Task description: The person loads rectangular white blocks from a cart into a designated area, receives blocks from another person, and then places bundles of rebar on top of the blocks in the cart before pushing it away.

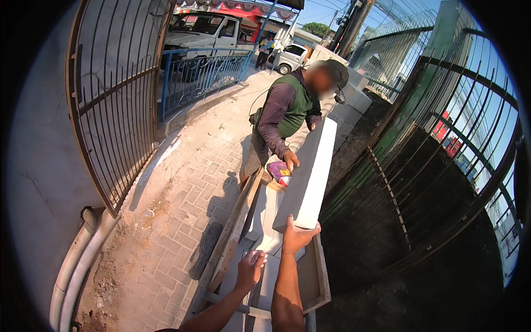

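Note:
A long white lightweight concrete block [307, 180] slants across the middle, raised above a wooden-sided cart [235, 232]. My right hand [298, 237] grips its near lower end, thumb and fingers on opposite sides. A co-worker [290, 108] in a green vest and dark sleeves has a hand on the block's far side edge. My left hand [250, 271] is lower and to the left, fingers curled over the cart beside more white blocks [268, 240]; what it holds, if anything, is hidden. A purple and red bag [279, 172] lies at the cart's far end.
A barred metal gate [119, 99] stands open at left, beside pipes [83, 271] along the wall. Brick paving [171, 243] runs along the cart's left side. A green barred gate [387, 144] stands close on the right. Stacked blocks [351, 108] and parked vehicles [207, 33] are behind the co-worker.

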### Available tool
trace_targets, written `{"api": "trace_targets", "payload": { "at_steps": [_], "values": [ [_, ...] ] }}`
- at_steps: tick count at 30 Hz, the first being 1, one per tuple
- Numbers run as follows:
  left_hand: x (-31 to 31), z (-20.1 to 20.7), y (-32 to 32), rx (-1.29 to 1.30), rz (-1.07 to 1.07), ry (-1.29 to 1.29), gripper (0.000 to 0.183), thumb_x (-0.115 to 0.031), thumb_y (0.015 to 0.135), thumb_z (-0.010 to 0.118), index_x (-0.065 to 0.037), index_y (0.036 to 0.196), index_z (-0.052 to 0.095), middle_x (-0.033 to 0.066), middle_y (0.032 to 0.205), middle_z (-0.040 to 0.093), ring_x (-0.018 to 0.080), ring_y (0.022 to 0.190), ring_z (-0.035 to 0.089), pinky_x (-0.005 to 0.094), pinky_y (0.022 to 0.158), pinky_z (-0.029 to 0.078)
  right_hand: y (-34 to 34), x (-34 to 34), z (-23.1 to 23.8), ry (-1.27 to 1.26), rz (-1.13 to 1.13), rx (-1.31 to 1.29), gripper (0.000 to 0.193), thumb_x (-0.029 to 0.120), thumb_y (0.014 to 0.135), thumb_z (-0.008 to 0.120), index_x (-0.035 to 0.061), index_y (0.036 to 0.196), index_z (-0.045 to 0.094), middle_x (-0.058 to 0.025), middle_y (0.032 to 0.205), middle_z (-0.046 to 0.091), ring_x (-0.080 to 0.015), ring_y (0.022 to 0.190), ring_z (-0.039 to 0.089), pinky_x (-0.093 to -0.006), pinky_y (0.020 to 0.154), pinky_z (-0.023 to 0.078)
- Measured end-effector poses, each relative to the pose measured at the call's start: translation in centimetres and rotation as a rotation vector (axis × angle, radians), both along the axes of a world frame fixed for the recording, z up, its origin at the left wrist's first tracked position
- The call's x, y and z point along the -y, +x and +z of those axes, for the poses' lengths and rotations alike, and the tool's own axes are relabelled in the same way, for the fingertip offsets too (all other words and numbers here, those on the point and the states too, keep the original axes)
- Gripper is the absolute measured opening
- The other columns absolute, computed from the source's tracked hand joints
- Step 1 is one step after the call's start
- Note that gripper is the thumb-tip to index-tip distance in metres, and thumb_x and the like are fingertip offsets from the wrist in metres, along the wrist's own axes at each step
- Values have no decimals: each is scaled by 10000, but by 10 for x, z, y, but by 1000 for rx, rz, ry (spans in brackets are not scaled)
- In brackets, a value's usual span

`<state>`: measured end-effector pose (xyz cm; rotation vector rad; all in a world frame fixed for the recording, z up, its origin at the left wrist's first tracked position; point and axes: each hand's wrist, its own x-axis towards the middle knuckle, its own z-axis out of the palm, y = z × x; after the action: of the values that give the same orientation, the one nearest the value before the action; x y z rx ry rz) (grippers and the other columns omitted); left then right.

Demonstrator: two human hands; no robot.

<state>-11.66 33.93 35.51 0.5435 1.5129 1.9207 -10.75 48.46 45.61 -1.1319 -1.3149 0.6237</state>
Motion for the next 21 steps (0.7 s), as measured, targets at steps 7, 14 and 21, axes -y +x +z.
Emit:
{"api": "trace_targets", "payload": {
  "at_steps": [7, 14, 21],
  "values": [
    [-193, 15, -84, 596, -435, 39, 1044, -717, 904, 570, 41, 1564, 286, 244, 1546, 432, 328, 1375, 487, 463, 1146, 357, 96, 41, 52, 98, -4, 147, 787, 181, 681, 925, -61, 1268, 459, -204, 1119, 633, -292, 1042, 642, -395, 950, 495],
    [-179, 6, -1, 900, -771, 299, 1114, -812, 860, 534, -52, 1614, 226, 189, 1623, 333, 338, 1457, 376, 564, 1179, 267, 227, 152, 72, -99, 70, 223, 723, 107, 671, 909, -69, 1223, 477, -161, 1110, 618, -225, 1041, 602, -368, 953, 484],
    [-19, 21, 133, 946, -542, -39, 818, -685, 959, 521, -102, 1527, 446, 106, 1523, 494, 279, 1340, 506, 486, 1132, 369, 336, 327, 104, -120, 137, 474, 766, 102, 611, 890, -47, 1224, 456, -196, 1175, 583, -253, 1069, 600, -410, 934, 496]
  ]
}}
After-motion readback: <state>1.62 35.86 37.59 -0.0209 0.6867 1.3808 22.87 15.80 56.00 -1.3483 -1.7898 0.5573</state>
